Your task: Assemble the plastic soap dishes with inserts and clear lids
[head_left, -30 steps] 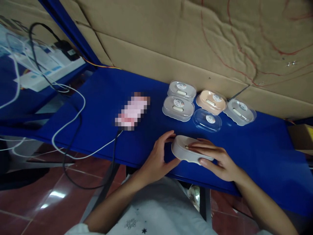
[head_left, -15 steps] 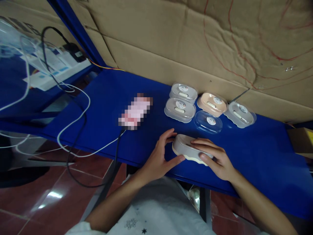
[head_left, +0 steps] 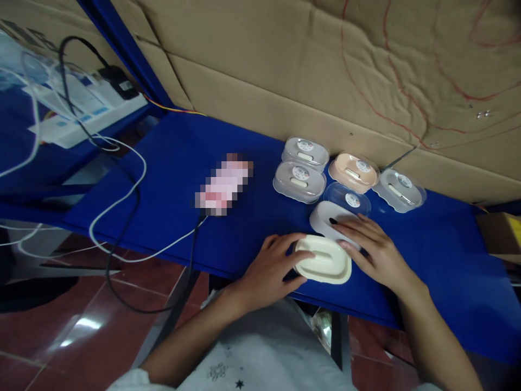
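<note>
My left hand (head_left: 274, 269) grips the left end of a cream oval dish (head_left: 331, 263), thumb at the near side and fingers over the far rim and inside. The dish has a raised bar along its hollow. Just beyond it is a light grey oval dish (head_left: 321, 218), bottom up, with a dark slot. My right hand (head_left: 376, 252) grasps its right part from above, fingers on top and thumb along the near side. Behind the grey dish lies a clear lid (head_left: 345, 196) with a round label, partly hidden by it.
Lidded oval dishes stand at the back: two grey ones (head_left: 299, 182) (head_left: 305, 153), a peach one (head_left: 353, 172) and another grey one (head_left: 399, 190). A pixelated phone-like object (head_left: 223, 184) lies left with cables. A cardboard panel (head_left: 260, 70) borders the blue table (head_left: 179, 157).
The grey dish and the cream one beneath it have come apart. My right hand has moved the grey one away toward the clear lid; the cream one stays in my left hand.
</note>
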### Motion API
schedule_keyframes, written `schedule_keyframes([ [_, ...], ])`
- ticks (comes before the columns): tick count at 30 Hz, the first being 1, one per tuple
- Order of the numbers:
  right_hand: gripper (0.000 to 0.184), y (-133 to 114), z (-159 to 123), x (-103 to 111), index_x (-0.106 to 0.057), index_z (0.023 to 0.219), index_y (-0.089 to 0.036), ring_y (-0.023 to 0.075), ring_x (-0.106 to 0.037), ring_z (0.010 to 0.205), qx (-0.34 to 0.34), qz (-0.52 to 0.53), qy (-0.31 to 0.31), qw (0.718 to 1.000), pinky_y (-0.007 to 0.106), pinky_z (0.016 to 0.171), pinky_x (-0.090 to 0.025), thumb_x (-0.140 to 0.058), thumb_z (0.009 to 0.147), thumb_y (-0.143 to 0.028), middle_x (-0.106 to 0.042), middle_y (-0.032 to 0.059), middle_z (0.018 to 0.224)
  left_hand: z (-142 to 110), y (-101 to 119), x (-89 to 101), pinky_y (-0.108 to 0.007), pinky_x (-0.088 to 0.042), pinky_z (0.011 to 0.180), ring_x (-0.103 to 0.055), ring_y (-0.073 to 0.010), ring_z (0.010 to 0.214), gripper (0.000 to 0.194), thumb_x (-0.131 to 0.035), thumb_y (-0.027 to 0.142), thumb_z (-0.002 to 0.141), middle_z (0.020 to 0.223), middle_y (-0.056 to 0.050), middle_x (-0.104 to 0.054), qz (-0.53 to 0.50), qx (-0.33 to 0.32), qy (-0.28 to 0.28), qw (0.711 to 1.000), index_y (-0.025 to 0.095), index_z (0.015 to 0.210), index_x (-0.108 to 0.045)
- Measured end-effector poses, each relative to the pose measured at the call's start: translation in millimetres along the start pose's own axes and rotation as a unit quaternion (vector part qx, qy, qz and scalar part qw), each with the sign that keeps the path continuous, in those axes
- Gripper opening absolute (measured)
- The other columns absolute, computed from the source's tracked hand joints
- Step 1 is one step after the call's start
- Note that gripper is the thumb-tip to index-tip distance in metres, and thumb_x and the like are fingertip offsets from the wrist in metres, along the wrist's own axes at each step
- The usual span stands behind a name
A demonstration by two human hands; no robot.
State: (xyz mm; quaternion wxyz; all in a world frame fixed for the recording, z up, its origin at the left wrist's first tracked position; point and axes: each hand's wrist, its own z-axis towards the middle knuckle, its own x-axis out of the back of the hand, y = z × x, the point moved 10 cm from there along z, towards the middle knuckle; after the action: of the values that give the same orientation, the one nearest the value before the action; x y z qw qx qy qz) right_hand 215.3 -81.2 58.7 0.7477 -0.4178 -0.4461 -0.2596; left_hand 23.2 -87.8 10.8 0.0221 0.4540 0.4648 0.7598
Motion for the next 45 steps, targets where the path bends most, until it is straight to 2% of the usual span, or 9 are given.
schedule_keyframes([
  [3, 0.044, -4.7, 0.6, -6.9, -0.065, 0.148, -0.030, 0.0302, -0.070, 0.134, 0.030, -0.049, -0.038, 0.998, 0.060, 0.124, -0.045, -0.068, 0.104, -0.029, -0.076, 0.0081, 0.141, -1.0, 11.5, -6.4, -0.058, -0.041, 0.119, -0.057, -0.0333, 0.144, 0.025, -0.073, 0.022, 0.097, 0.161, -0.011, -0.055, 0.050, -0.045, -0.028, 0.997, 0.027, 0.122, -0.071],
  [6, 0.038, -4.2, 0.0, -10.7, -0.067, 0.140, -0.027, 0.0307, -0.071, 0.131, 0.028, -0.068, -0.058, 0.996, 0.060, 0.122, -0.045, -0.069, 0.103, -0.031, -0.077, 0.0090, 0.138, -3.4, 19.8, -9.8, -0.058, -0.041, 0.120, -0.057, -0.0336, 0.145, 0.020, -0.074, 0.023, 0.096, 0.160, -0.012, -0.057, 0.057, -0.082, -0.046, 0.994, 0.026, 0.116, -0.073],
  [10, 0.036, 0.2, -0.7, -5.4, -0.068, 0.134, -0.027, 0.0346, -0.067, 0.135, 0.018, -0.049, -0.044, 0.998, 0.059, 0.118, -0.048, -0.074, 0.099, -0.037, -0.072, 0.0120, 0.142, -5.8, 25.0, -11.4, -0.058, -0.039, 0.123, -0.057, -0.0324, 0.144, 0.022, -0.071, 0.026, 0.099, 0.161, -0.012, -0.057, 0.049, -0.107, -0.060, 0.991, 0.026, 0.121, -0.072],
  [14, 0.046, -2.5, 16.5, 9.9, -0.059, 0.147, -0.027, 0.0370, -0.061, 0.141, 0.015, -0.069, 0.024, 0.997, 0.058, 0.115, -0.051, -0.070, 0.103, -0.034, -0.063, 0.0169, 0.149, -7.9, 26.6, -8.9, -0.056, -0.040, 0.124, -0.058, -0.0320, 0.143, 0.039, -0.075, 0.033, 0.099, 0.160, -0.014, -0.056, 0.038, -0.109, -0.045, 0.992, 0.026, 0.136, -0.064],
  [21, 0.069, -0.1, 104.5, -18.0, -0.040, 0.167, -0.026, 0.0435, -0.038, 0.162, 0.020, -0.114, -0.020, 0.993, 0.071, 0.128, -0.035, -0.065, 0.106, -0.045, -0.040, 0.0214, 0.173, -20.6, 6.5, 25.4, -0.053, -0.047, 0.120, -0.057, -0.0299, 0.142, 0.037, -0.065, 0.035, 0.107, 0.159, -0.012, -0.055, 0.018, -0.053, 0.062, 0.996, 0.031, 0.142, -0.056],
  [24, 0.070, 8.2, 129.1, -36.4, -0.041, 0.168, -0.020, 0.0446, -0.039, 0.162, 0.001, -0.115, -0.058, 0.992, 0.071, 0.128, -0.036, -0.066, 0.105, -0.037, -0.042, 0.0244, 0.172, -30.2, -11.9, 45.8, -0.054, -0.049, 0.120, -0.054, -0.0311, 0.146, 0.040, -0.060, 0.031, 0.109, 0.160, -0.013, -0.052, 0.057, -0.008, 0.111, 0.992, 0.032, 0.148, -0.051],
  [34, 0.064, -44.6, 119.2, -41.0, -0.042, 0.169, -0.037, 0.0280, -0.049, 0.158, 0.045, 0.075, -0.127, 0.988, 0.055, 0.128, -0.047, -0.062, 0.109, -0.031, -0.051, 0.0093, 0.170, -24.7, -41.1, 72.0, -0.065, -0.042, 0.126, -0.035, -0.0397, 0.161, 0.077, -0.073, 0.034, 0.102, 0.174, -0.018, -0.026, 0.084, 0.084, 0.248, 0.961, 0.034, 0.166, -0.030],
  [38, 0.061, -29.0, 122.3, -34.7, -0.042, 0.168, -0.039, 0.0285, -0.054, 0.155, 0.050, 0.111, -0.129, 0.984, 0.056, 0.126, -0.051, -0.058, 0.110, -0.033, -0.058, 0.0057, 0.165, -15.4, -45.5, 70.8, -0.063, -0.042, 0.127, -0.036, -0.0388, 0.162, 0.066, -0.070, 0.034, 0.104, 0.175, -0.017, -0.026, 0.081, 0.099, 0.222, 0.967, 0.034, 0.162, -0.036],
  [45, 0.058, 17.0, 126.1, -38.7, -0.055, 0.162, -0.029, 0.0373, -0.052, 0.155, 0.007, -0.010, -0.082, 0.997, 0.064, 0.125, -0.050, -0.064, 0.105, -0.026, -0.055, 0.0142, 0.167, -11.3, -54.3, 57.9, -0.069, -0.037, 0.128, -0.026, -0.0464, 0.166, 0.063, -0.082, 0.045, 0.095, 0.179, -0.015, -0.020, 0.069, 0.116, 0.141, 0.981, 0.035, 0.150, -0.053],
])
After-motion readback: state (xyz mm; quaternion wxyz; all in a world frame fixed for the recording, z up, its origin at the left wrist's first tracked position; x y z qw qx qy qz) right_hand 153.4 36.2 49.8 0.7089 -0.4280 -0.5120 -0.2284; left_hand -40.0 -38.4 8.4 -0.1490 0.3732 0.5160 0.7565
